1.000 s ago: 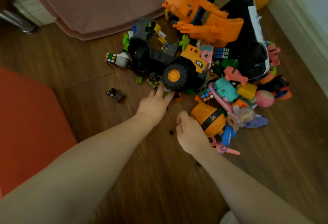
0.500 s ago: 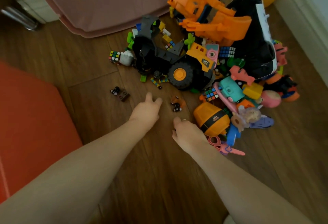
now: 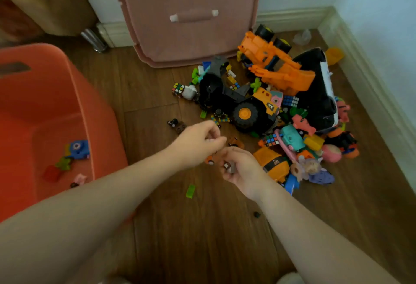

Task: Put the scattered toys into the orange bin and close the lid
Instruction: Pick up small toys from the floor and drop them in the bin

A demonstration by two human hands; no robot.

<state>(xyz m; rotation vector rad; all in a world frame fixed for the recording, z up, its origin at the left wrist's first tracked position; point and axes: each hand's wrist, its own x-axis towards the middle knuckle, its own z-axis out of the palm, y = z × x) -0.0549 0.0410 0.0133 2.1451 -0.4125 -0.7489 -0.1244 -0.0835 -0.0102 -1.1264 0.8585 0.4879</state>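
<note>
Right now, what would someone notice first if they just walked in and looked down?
Probably the big toy pile heaped on the floor in the corner on the right, with an orange digger on top. Next, the orange bin on the left, open, with only a few toys inside. In the middle, the left hand and right hand meet over small pieces.

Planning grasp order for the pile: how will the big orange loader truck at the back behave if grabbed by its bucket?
The orange loader truck looks like rigid moulded plastic, so probably stiff and light for its bulk. Its bucket sits on jointed arms, so it may pivot under load. It rests tilted on other toys; lifting it could shift the pile.
</note>
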